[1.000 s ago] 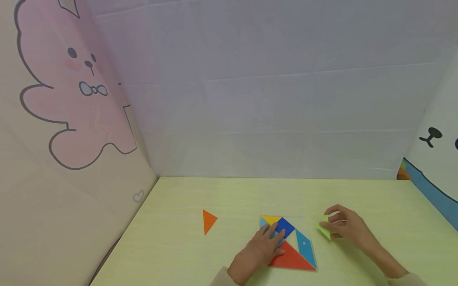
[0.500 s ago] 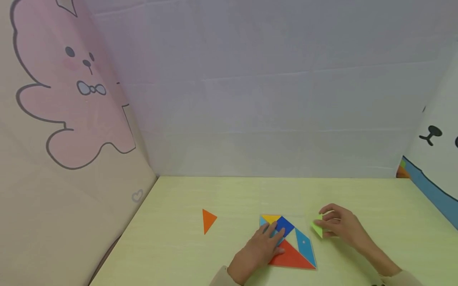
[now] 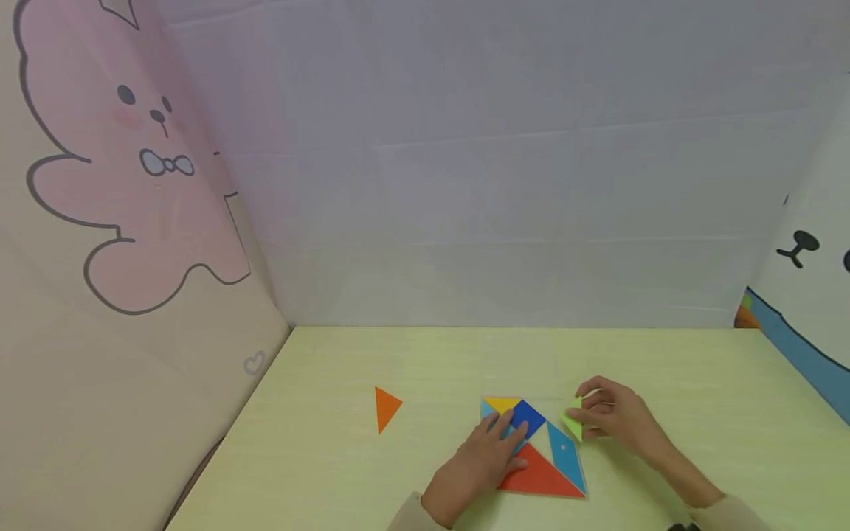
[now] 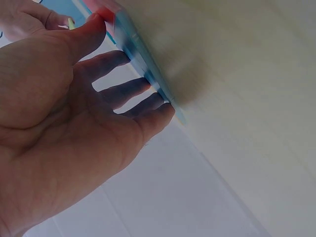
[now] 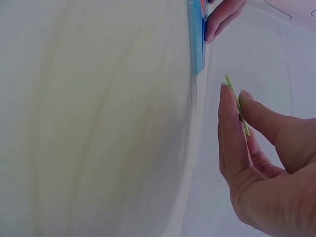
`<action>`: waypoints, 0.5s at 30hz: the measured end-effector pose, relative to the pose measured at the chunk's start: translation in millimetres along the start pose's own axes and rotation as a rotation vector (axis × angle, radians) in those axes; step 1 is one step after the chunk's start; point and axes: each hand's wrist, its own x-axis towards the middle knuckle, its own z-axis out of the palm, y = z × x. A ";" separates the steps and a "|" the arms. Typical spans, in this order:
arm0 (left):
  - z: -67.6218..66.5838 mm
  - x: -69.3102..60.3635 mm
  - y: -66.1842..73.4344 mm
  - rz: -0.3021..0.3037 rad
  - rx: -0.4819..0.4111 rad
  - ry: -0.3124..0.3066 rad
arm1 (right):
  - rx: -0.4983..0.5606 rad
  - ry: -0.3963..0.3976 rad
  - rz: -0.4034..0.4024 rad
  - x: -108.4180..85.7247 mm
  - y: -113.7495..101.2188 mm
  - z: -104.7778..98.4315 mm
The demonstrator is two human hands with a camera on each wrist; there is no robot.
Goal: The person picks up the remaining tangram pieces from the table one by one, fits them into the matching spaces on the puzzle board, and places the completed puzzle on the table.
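Observation:
A flat tangram board lies on the table with a yellow triangle, a dark blue square, a light blue parallelogram and a large red triangle in it. My left hand rests over its left part with fingers spread, covering some of a light blue piece. Just right of the board, my right hand pinches a lime-green triangle between thumb and fingers. The right wrist view has this green piece edge-on, held clear of the tabletop.
An orange triangle lies alone on the pale yellow table, left of the board. A white curtain hangs behind the table. Side sheets with cartoon animals stand left and right.
My right hand has moved left with the green triangle, closer to the board's right edge. My left hand has stayed in place on the board.

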 end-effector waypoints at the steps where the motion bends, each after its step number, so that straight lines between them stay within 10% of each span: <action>1: -0.1 0.1 0.1 -0.002 -0.004 -0.003 | 0.000 -0.006 -0.007 0.0 -0.4 1.5; 15: 1.1 -0.6 -0.9 -0.026 -0.042 -0.012 | 0.000 -0.088 -0.051 3.5 -6.2 17.5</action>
